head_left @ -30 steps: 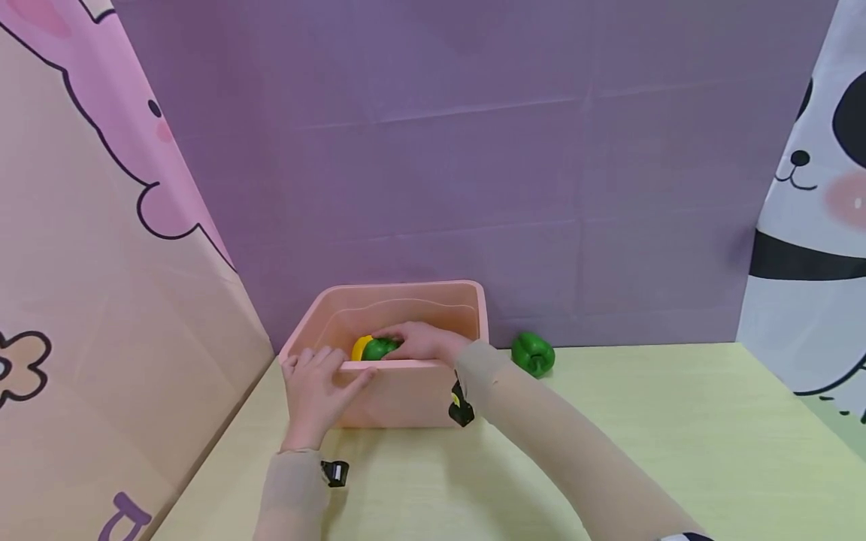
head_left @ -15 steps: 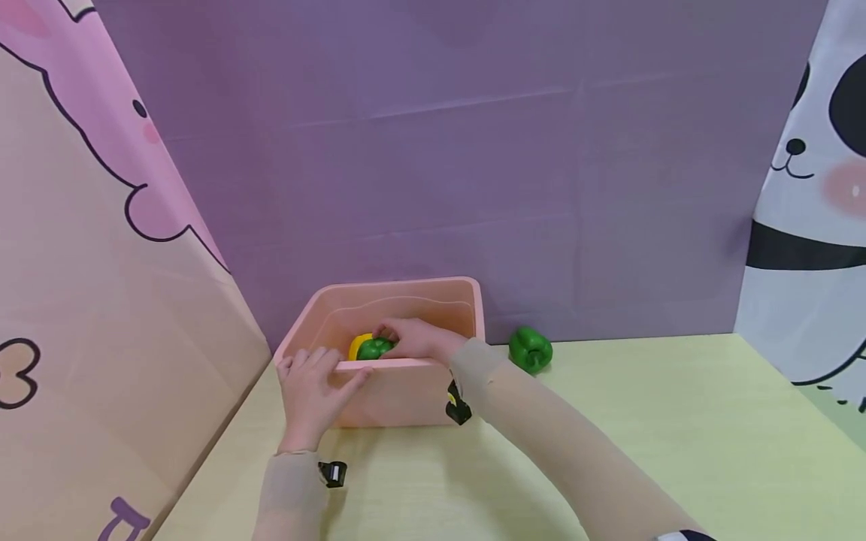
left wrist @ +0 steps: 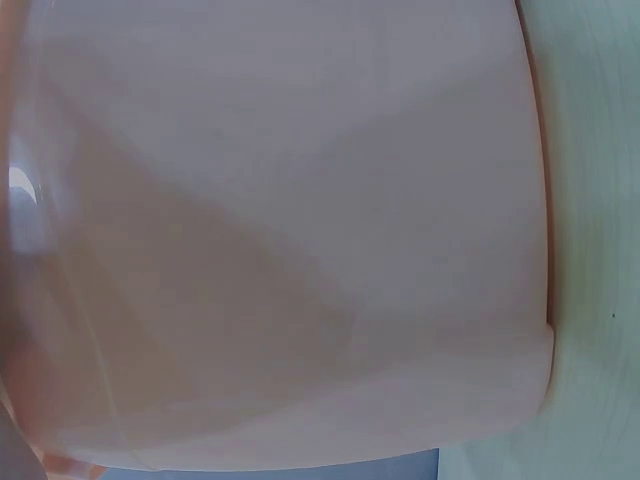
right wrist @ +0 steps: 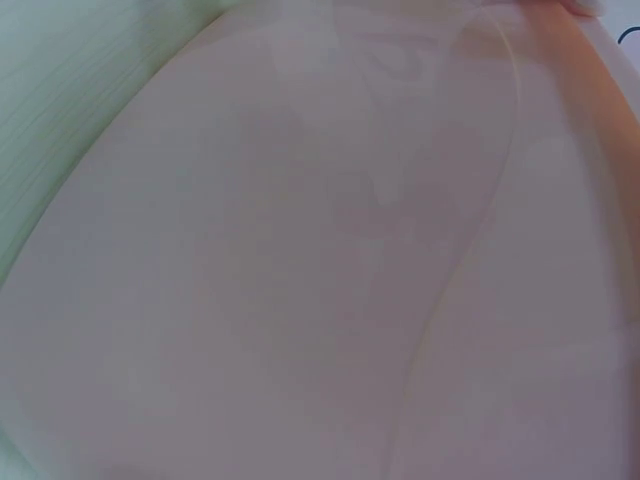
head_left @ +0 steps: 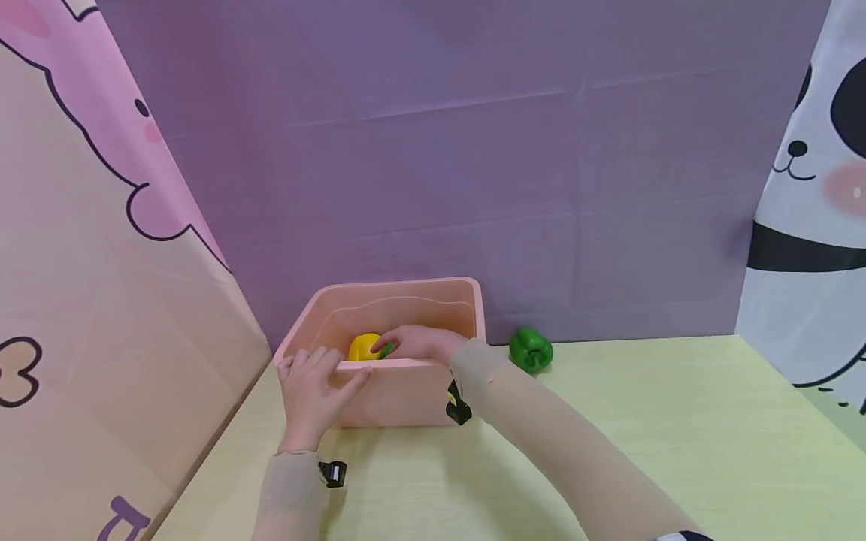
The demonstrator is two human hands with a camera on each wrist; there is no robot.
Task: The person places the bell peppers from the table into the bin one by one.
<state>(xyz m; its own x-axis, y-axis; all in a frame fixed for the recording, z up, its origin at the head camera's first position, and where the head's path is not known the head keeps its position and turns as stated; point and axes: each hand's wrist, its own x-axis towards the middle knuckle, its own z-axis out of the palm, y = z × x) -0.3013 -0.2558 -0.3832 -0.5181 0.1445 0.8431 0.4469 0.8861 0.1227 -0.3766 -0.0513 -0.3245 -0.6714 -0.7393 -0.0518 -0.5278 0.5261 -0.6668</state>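
Note:
A pink bin (head_left: pixel 406 394) stands on the table against the purple backdrop. My left hand (head_left: pixel 311 394) grips its front rim at the left corner, fingers over the edge and thumb along the outer wall. Inside the bin, my right hand (head_left: pixel 416 342) reaches over the front rim, thumb and fingers around a green bell pepper (head_left: pixel 387 350), of which only a small patch shows. Left of it lies a yellow bell pepper (head_left: pixel 364 347), partly behind the rim. Both wrist views show mostly the pink bin wall (left wrist: pixel 300 250), not the fingers at work.
Another green bell pepper (head_left: pixel 531 350) lies on the pale wooden table (head_left: pixel 643 436), right of the bin by the backdrop (head_left: pixel 433 150). A printed cloth (head_left: pixel 122 300) bounds the left side and a panda-print cloth (head_left: pixel 805 300) the right.
In the bin, the green bell pepper has shifted right and is now mostly covered by my right hand, while more of the yellow pepper shows. My left hand stays on the rim.

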